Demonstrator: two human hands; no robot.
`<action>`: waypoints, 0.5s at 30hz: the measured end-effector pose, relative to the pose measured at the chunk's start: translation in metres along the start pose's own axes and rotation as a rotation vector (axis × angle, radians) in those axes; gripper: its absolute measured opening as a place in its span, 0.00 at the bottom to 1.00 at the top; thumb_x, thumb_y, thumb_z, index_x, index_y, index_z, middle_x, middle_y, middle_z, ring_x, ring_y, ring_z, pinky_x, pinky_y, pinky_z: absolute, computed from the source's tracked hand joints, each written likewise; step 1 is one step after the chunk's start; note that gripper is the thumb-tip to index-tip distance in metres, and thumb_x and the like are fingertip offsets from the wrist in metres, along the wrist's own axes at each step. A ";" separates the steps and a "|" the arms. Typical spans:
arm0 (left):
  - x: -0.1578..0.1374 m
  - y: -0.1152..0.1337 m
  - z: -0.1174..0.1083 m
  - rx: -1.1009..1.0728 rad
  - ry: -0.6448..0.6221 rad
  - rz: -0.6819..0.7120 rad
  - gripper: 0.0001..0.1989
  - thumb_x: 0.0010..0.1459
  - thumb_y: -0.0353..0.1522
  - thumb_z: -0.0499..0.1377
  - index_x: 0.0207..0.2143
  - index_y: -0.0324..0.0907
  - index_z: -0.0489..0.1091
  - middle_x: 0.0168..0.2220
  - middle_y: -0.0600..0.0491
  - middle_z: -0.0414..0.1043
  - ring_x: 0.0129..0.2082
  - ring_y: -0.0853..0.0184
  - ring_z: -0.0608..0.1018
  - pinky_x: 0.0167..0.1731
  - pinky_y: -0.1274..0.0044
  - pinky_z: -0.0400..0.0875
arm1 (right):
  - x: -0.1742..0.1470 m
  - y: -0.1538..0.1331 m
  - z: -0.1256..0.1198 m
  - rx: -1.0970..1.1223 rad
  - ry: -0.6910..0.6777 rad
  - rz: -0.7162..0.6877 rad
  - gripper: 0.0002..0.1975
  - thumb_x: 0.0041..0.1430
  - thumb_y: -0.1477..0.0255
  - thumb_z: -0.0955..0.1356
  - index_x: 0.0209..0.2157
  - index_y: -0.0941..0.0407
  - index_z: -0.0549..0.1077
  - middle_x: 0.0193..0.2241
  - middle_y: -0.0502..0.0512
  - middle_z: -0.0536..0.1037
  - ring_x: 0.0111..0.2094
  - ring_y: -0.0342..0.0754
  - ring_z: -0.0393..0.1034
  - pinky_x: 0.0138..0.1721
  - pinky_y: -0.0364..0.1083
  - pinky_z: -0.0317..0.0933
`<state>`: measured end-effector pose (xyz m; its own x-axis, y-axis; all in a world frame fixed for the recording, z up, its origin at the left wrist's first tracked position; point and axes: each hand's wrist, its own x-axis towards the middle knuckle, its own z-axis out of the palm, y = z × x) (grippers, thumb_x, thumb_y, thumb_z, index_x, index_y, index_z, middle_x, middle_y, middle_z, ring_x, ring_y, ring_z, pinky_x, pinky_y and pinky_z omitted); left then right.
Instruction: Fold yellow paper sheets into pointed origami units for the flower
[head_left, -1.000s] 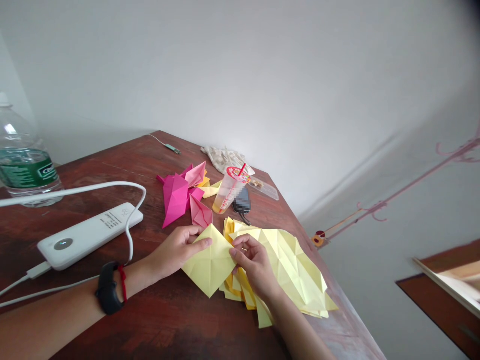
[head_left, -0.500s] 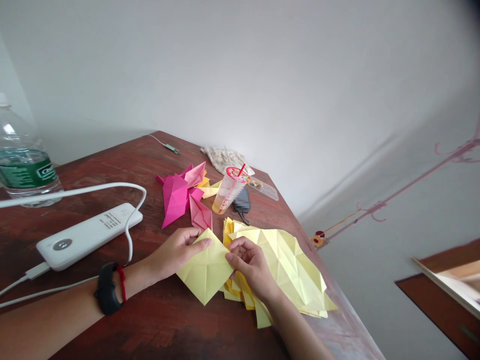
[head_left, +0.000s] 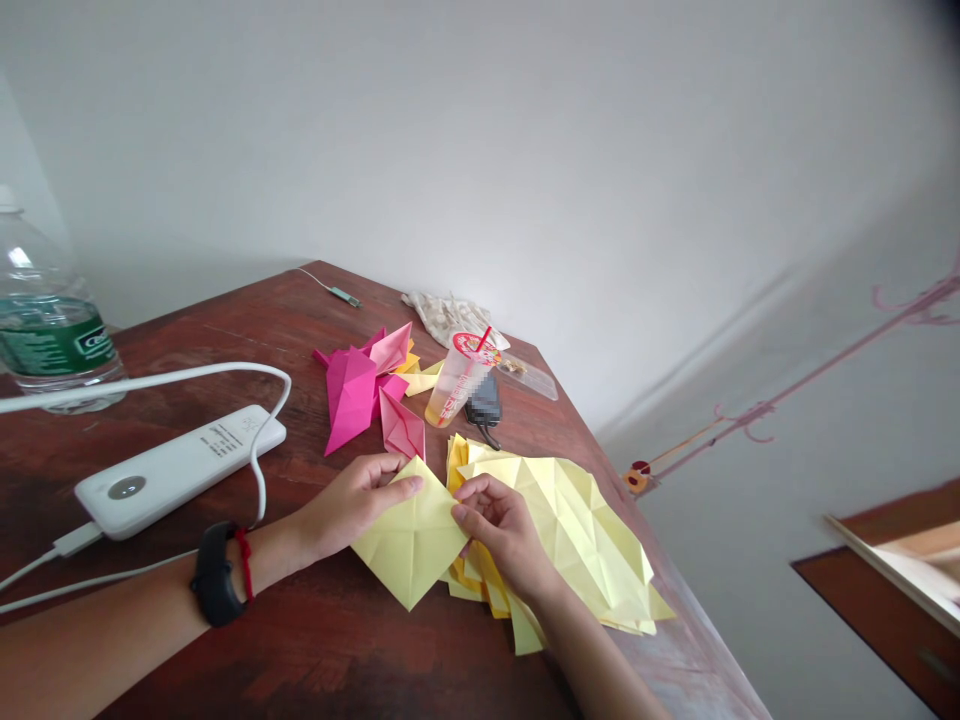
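Note:
A square of folded yellow paper (head_left: 409, 555), creased across its middle, is held between my hands with one corner pointing toward me. My left hand (head_left: 371, 500) grips its upper left edge, thumb on top and fingers behind. At the right corner, my right hand (head_left: 495, 525) pinches the paper between thumb and fingers; the fingertips are partly hidden. Beside and partly under my right hand lies a pile of creased yellow sheets (head_left: 577, 530). Just beyond my left hand sit a pink folded paper piece (head_left: 403, 427) and several magenta ones (head_left: 351, 390).
A plastic cup with a red straw (head_left: 457, 380) stands past the pile, beside a black object (head_left: 484, 402). To the left lie a white power bank (head_left: 180, 470) with its cable and a water bottle (head_left: 52, 320). A cloth (head_left: 450, 318) rests at the table's (head_left: 247, 320) back edge.
Both hands and the yellow paper stay almost where they were. The lit display on the power bank has gone dark.

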<state>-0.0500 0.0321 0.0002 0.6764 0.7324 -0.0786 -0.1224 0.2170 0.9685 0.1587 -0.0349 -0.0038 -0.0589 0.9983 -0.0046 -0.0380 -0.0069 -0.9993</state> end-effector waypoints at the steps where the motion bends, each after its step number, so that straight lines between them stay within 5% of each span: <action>1: 0.000 0.000 0.000 -0.002 0.001 0.002 0.20 0.54 0.47 0.64 0.35 0.39 0.73 0.33 0.49 0.80 0.32 0.59 0.81 0.31 0.75 0.73 | 0.000 0.000 0.000 -0.001 0.002 0.000 0.14 0.53 0.61 0.76 0.34 0.55 0.73 0.22 0.46 0.71 0.20 0.41 0.66 0.21 0.41 0.68; 15: -0.001 -0.001 0.001 -0.071 0.012 -0.031 0.17 0.56 0.45 0.63 0.35 0.39 0.73 0.32 0.49 0.79 0.30 0.62 0.79 0.30 0.76 0.71 | -0.001 -0.004 0.001 -0.031 0.012 -0.027 0.13 0.54 0.62 0.75 0.34 0.54 0.74 0.21 0.45 0.69 0.21 0.41 0.64 0.21 0.40 0.65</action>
<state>-0.0499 0.0305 -0.0008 0.6720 0.7321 -0.1119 -0.1525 0.2846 0.9464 0.1576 -0.0356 0.0002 -0.0463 0.9987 0.0220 -0.0080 0.0216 -0.9997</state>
